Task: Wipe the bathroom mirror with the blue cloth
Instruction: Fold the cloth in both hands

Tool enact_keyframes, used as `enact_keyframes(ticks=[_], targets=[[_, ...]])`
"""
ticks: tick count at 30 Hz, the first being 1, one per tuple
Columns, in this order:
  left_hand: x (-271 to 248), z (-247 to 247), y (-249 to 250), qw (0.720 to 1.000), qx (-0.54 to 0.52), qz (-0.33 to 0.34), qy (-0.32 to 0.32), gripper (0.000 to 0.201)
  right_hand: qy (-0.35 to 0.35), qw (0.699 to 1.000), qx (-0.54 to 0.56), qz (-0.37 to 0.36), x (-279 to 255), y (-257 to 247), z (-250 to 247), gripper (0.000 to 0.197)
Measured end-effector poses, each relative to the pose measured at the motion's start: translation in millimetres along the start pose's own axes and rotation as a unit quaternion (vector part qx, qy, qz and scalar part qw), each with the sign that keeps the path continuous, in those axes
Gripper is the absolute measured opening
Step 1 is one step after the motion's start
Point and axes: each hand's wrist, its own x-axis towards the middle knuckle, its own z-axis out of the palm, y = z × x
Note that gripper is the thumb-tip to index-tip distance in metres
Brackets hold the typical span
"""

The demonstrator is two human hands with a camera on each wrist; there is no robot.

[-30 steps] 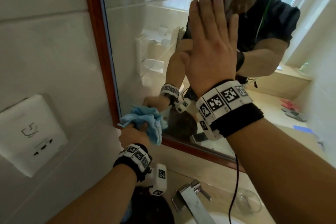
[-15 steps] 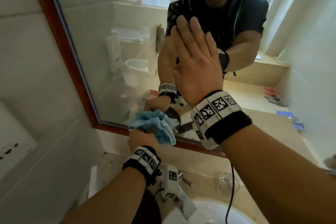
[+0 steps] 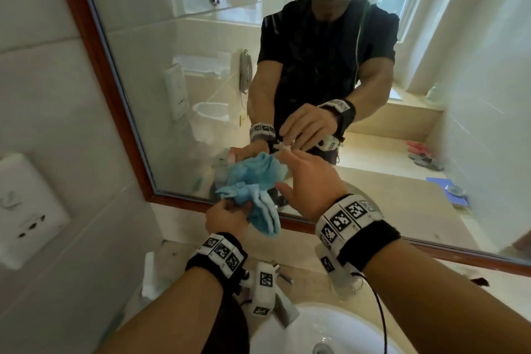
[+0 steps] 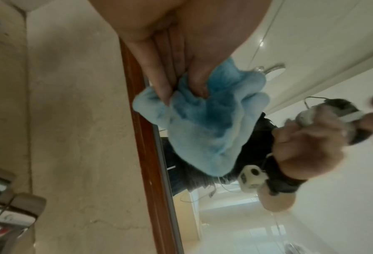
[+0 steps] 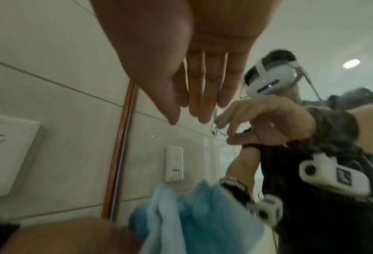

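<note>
We see the left hand (image 3: 230, 217) clenched around a bunched, fluffy blue cloth (image 3: 253, 195), holding it at the lower edge of the wood-framed bathroom mirror (image 3: 172, 95). The right hand (image 3: 310, 181) hangs just beside the cloth, fingers straight and relaxed, grasping nothing. Below sit a chrome faucet (image 3: 283, 310) and white round basin (image 3: 330, 333).

Left hand (image 3: 230, 214) clenched – right hand (image 3: 309, 181) flat (fingers extended).

head view looking down at mirror (image 3: 201, 95); wrist views close, facing it; all share blue cloth (image 3: 253, 198)
</note>
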Motion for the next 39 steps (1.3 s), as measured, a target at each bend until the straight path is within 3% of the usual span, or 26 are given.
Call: enact_keyframes(ticks=[3, 7, 10, 12, 17, 19, 24, 26, 29, 32, 34, 37, 39], targets=[[-15, -6, 6, 0.999, -0.041, 0.033, -0.006, 0.011, -0.061, 0.997, 0.042, 0.028, -18, -1, 7, 0.073], [-39, -20, 16, 0.984, -0.165, 0.057, -0.031, 0.017, -0.108, 0.989, 0.088, 0.051, -31, -9, 10, 0.111], [-58, -30, 28, 0.972, -0.210, 0.088, -0.052, 0.016, -0.102, 0.989, 0.097, 0.054, -38, -19, 6, 0.124], [-66, -37, 32, 0.963, -0.247, 0.095, -0.059, 0.025, -0.098, 0.987, 0.114, 0.049, -41, -26, 2, 0.115], [-86, -53, 39, 0.948, -0.256, 0.181, -0.054, 0.031, -0.080, 0.991, 0.106, 0.008, -48, -46, -4, 0.044], [-90, -60, 38, 0.951, -0.209, 0.225, -0.040, 0.031, -0.060, 0.989, 0.132, 0.011, -51, -52, -6, 0.031], [-94, -77, 26, 0.947, -0.150, 0.283, -0.011, 0.053, -0.010, 0.972, 0.234, 0.016, -56, -51, -4, 0.025], [-93, -83, 19, 0.953, -0.139, 0.268, 0.015, 0.061, -0.005, 0.962, 0.271, 0.032, -60, -54, -3, 0.022], [-92, -90, 9, 0.954, -0.172, 0.242, -0.035, 0.084, -0.015, 0.944, 0.324, 0.051, -68, -61, -2, 0.034], [-100, -95, -3, 0.961, -0.115, 0.241, -0.079, 0.100, -0.026, 0.931, 0.359, 0.056, -75, -64, 3, 0.042], [-108, -100, -8, 0.968, -0.131, 0.205, -0.068, 0.093, -0.031, 0.929, 0.364, 0.065, -78, -63, 14, 0.039], [-110, -115, -25, 0.979, -0.104, 0.168, -0.058, 0.049, -0.050, 0.931, 0.344, 0.114, -83, -63, 36, 0.020], [-109, -127, -37, 0.983, -0.103, 0.143, -0.058, 0.036, -0.079, 0.932, 0.318, 0.154, -87, -65, 51, 0.022]])
